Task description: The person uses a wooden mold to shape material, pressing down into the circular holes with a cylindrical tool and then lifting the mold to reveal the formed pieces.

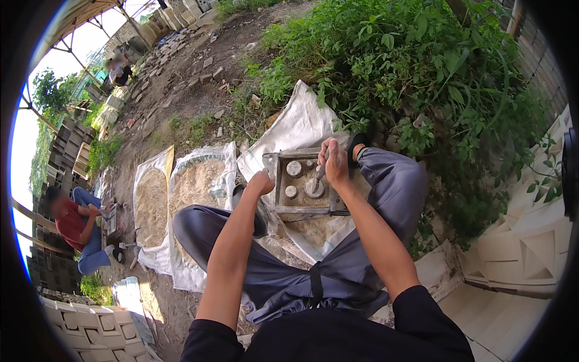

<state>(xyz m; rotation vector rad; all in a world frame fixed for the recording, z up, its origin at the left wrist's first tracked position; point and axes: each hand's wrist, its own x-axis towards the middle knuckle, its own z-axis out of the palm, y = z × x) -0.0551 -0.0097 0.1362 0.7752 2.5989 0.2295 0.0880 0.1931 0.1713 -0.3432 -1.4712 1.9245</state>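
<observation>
With clock hours read from the middle of the shallow wooden frame (301, 210), I work seated on the ground, the frame lying on a pale sack (303, 117) between my bent legs. My right hand (335, 161) is at 2 o'clock, fingers curled closely around the handle of a small grey tool (318, 178), whose blade slants down toward 7 o'clock. Just below those fingers lies the largest round disc (314, 189), at 4 o'clock; whether the blade touches it, I cannot tell. Three smaller discs sit at 11, 8 and 1 o'clock, the last just beside my right fingers.

My left hand (261, 181) is at 9 o'clock, fingers folded into a fist just beside the frame's near-side rail; whether they pinch the wood, I cannot tell. The discs lie at 3 o'clock from that fist.

Two opened sacks of sandy material (202, 184) are spread at 9 o'clock. Farther out, just past 8 o'clock, a co-worker in a red shirt (78, 226) sits. Leafy plants (410, 78) crowd 1 o'clock; pale moulded blocks (518, 259) stand at 4 o'clock.
</observation>
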